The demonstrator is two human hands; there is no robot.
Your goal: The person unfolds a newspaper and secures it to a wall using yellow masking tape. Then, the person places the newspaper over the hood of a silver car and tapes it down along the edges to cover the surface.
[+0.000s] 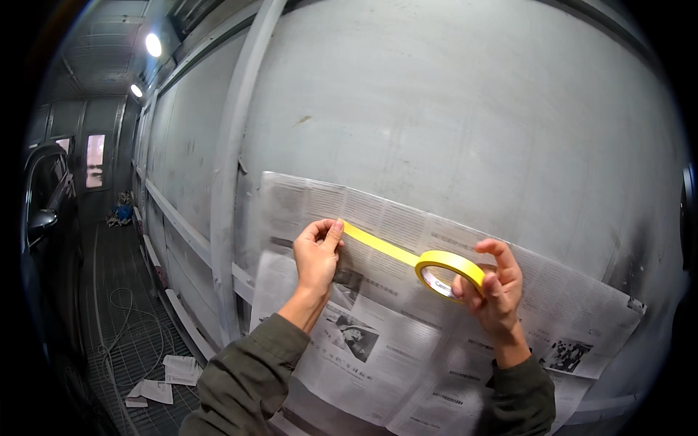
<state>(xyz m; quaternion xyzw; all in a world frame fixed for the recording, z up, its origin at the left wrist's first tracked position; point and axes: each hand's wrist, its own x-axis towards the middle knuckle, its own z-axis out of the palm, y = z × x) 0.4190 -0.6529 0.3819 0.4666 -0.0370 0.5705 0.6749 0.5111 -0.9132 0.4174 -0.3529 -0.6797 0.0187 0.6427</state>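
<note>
A strip of yellow tape (pixel 379 243) stretches between my hands, in front of large newspaper sheets (pixel 407 349) that hang against a grey wall. My left hand (pixel 318 258) pinches the strip's free end between thumb and fingers. On the other side, my right hand (pixel 496 291) holds the yellow tape roll (pixel 449 267), with some fingers through its ring and the index finger raised off it. The strip slopes down from the left hand to the roll. Whether its sticky side touches the newspaper, I cannot tell.
A dark car (pixel 51 218) stands at the far left. On the grated floor lie a loose hose (pixel 120 330) and crumpled paper sheets (pixel 156 389). A grey upright post (pixel 234 167) runs up the wall panels (pixel 436 109). Lamps (pixel 153 45) shine overhead.
</note>
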